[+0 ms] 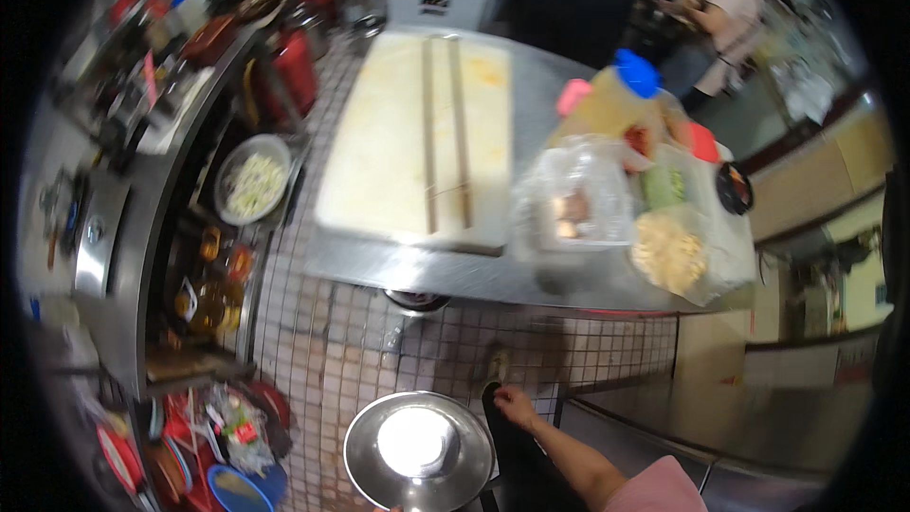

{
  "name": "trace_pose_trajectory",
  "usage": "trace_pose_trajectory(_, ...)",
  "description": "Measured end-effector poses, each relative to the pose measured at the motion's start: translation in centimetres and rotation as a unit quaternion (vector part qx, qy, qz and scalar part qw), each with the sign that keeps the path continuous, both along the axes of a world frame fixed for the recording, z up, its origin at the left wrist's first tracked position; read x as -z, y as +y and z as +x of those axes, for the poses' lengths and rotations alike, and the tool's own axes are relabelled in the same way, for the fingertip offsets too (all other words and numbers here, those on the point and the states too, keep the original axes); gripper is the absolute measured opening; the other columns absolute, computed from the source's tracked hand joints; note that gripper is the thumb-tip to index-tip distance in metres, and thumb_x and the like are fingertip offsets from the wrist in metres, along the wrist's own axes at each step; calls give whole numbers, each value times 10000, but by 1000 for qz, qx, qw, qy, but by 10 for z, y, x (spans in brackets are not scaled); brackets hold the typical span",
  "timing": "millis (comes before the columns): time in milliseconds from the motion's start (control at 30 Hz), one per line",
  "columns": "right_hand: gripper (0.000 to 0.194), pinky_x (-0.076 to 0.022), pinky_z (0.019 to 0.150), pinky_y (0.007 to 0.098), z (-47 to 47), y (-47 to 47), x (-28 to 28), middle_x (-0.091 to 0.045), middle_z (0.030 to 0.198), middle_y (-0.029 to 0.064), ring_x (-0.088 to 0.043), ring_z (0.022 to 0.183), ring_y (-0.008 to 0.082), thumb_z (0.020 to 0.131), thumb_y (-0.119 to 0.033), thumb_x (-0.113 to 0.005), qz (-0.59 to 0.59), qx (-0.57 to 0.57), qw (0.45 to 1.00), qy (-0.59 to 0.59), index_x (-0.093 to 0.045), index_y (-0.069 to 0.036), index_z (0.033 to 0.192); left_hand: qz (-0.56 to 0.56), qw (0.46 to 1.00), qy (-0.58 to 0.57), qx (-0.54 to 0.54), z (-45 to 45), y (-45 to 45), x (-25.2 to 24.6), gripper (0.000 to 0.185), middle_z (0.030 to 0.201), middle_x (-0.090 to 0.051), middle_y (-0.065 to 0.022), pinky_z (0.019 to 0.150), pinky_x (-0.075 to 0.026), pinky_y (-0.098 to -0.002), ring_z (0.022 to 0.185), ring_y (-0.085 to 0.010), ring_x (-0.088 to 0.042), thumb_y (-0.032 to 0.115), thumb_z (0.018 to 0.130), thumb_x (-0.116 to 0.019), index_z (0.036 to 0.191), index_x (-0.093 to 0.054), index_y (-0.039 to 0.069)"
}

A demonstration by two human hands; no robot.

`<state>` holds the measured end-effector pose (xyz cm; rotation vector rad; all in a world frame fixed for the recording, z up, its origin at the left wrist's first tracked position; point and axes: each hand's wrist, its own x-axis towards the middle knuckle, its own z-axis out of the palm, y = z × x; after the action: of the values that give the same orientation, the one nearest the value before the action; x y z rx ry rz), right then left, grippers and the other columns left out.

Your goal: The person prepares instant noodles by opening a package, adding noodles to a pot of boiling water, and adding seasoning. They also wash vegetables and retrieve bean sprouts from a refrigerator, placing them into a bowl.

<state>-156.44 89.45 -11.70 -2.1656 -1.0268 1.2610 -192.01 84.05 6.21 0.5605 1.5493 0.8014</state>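
A round stainless steel basin (pixel 466 434) is low in front of me, with a bright reflection inside it. Only the fingertips of my left hand (pixel 388 510) show, on the basin's near rim at the bottom edge. My right hand (pixel 515 409) hangs to the right of the basin, beside my dark-clothed leg. Its fingers look loosely curled and nothing can be seen in them. Ahead, a white cutting board (pixel 384 128) lies on a steel table (pixel 355 259). Two long, thin brown sticks (pixel 462 149), like long chopsticks, lie lengthwise on the board.
Right on the table are a clear plastic bag (pixel 590 185), a blue-capped container (pixel 597 103) and a bag of pale pieces (pixel 668 252). A bowl of chopped vegetables (pixel 252 185) stands left, near a steel counter (pixel 160 220). Another person (pixel 732 21) is at far right.
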Motion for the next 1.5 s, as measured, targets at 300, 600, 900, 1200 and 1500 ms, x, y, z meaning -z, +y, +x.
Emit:
trace_pose_trajectory(300, 234, -485, 778, 382, 150, 6, -267, -606, 975, 174, -589, 888, 322, 755, -8, -562, 310, 14, 913, -264, -615, -19, 982, -3, 998, -46, 52, 131, 163, -117, 77, 774, -554, -49, 486, -425, -300, 629, -141, -531, 97, 819, -559, 838, -570, 23)
trace_pose_trajectory(600, 370, -451, 858, 437, 340, 130, -300, -581, 1060, 174, -551, 1004, 343, 724, -71, -602, 83, -35, 888, -450, -567, -56, 1092, 205, 960, -141, -129, 242, 293, -177, 47, 747, -570, -45, 625, -502, -319, 683, -150, -563, -15, 768, -503, 752, -512, 28)
trace_pose_trajectory(900, 465, -401, 935, 413, 380, 145, -293, -539, 1138, 198, -506, 1068, 363, 682, 32, -603, 86, 22, 959, -269, -593, -72, 1135, 51, 968, 18, 246, 237, 261, -170, 129, 687, -574, -14, 512, -401, -249, 582, -96, -489, 128, 851, -579, 866, -634, 12)
trace_pose_trajectory(1200, 353, -518, 686, 336, 402, 140, -323, -680, 899, 97, -656, 823, 208, 733, 6, -652, 91, 261, 955, 105, -623, -36, 1082, 92, 922, -81, 368, 333, 271, -183, 157, 1201, -442, -119, 513, -452, -204, 797, -116, -573, 40, 775, -659, 656, -583, -27)
trace_pose_trajectory(1500, 337, -523, 757, 293, 350, 137, -479, -639, 1004, 89, -630, 906, 173, 823, -30, -616, 214, 146, 944, 206, -534, -3, 1148, 46, 901, -205, 381, 397, 276, -176, 80, 1358, -272, -142, 645, -600, -303, 941, -199, -602, 19, 815, -613, 792, -624, -56)
